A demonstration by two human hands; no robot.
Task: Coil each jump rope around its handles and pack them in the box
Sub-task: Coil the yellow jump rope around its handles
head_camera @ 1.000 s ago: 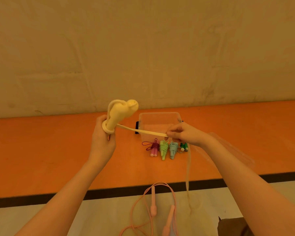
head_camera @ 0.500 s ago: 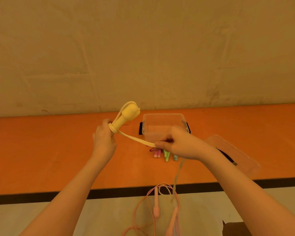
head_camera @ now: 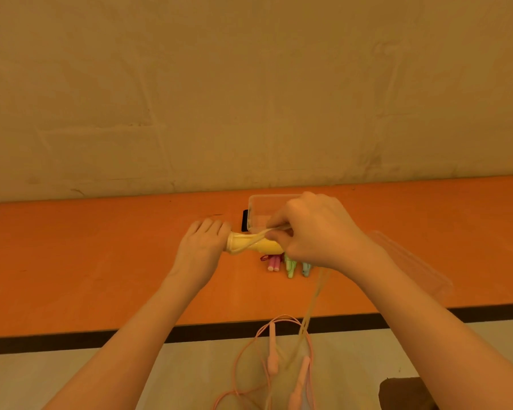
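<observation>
My left hand (head_camera: 203, 247) is fisted around the base of the yellow jump rope handles (head_camera: 265, 247), knuckles up, forearm running in from the lower left; that grip is clamped on the handles, which lie roughly level and point right. My right hand (head_camera: 317, 232) sits just beside them, back of the hand toward me, fingers (head_camera: 279, 223) pinched together on the yellow cord (head_camera: 251, 242) where it slants across the handles. Below that hand the cord's loose length drops past the tabletop's front edge.

Both hands hover above the orange tabletop (head_camera: 101, 261), in front of the clear box (head_camera: 261, 207), whose right part my right hand hides. Just beside the box's near side lie coiled ropes: a pink bundle (head_camera: 273, 263), a green bundle (head_camera: 290, 266) and a blue bundle (head_camera: 306, 269), side by side, partly under my right hand. A clear lid (head_camera: 418, 261) lies on the tabletop to the right, under my right forearm.

The tabletop's far edge meets the wall (head_camera: 249, 84) right behind the box. Its front edge is a dark strip; beyond it, on the pale floor (head_camera: 71, 377), a pink jump rope (head_camera: 271, 359) sprawls uncoiled. The tabletop is bare to the left of my left hand and to the far right.
</observation>
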